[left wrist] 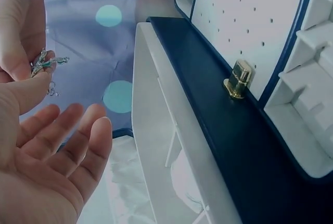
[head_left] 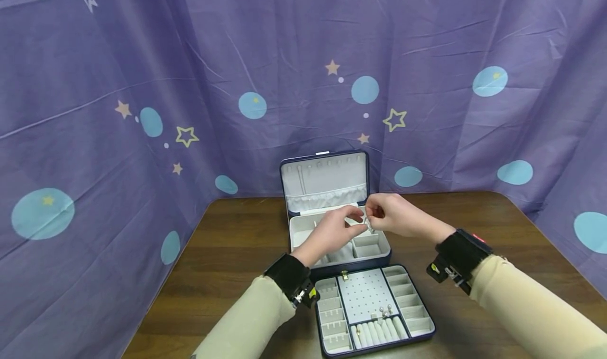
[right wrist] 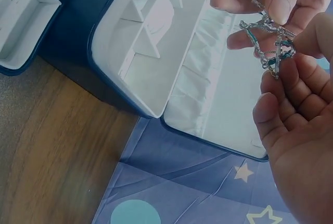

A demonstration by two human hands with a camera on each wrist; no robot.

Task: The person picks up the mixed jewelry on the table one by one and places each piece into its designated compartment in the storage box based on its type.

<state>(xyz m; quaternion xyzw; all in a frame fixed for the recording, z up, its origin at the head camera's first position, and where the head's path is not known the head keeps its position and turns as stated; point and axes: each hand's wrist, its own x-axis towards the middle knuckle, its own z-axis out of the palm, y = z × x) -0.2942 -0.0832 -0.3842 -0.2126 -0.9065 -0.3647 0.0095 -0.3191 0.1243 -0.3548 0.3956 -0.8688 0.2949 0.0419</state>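
Jewellery piece [right wrist: 279, 54], a loop of clear and teal stones, is hanging between both hands above the navy box [head_left: 370, 261]. Right hand [head_left: 393, 216] is pinching it between thumb and fingers; a fingertip hold is probably suiting something so small and limp. Left hand [head_left: 334, 230] is keeping its fingers spread and apart from the thumb, whose tip is touching the piece, presumably steadying it. Whether the loop's ends are meeting, I cannot tell.

Lid [head_left: 327, 180] is standing raised at the back, leaving the compartments below uncovered; a drop from this position would likely be landing inside the box rather than on the desk [head_left: 237, 253].

Tray [head_left: 365, 290] is lying flat on the desk just in front, so its cells are facing up within easy reach, I judge. Earrings [head_left: 390, 307] are sitting at the lower end of its perforated panel, the holes probably serving to take posts. Ring rolls [head_left: 379, 333] are running along the near edge, their slots seemingly meant for gripping bands.
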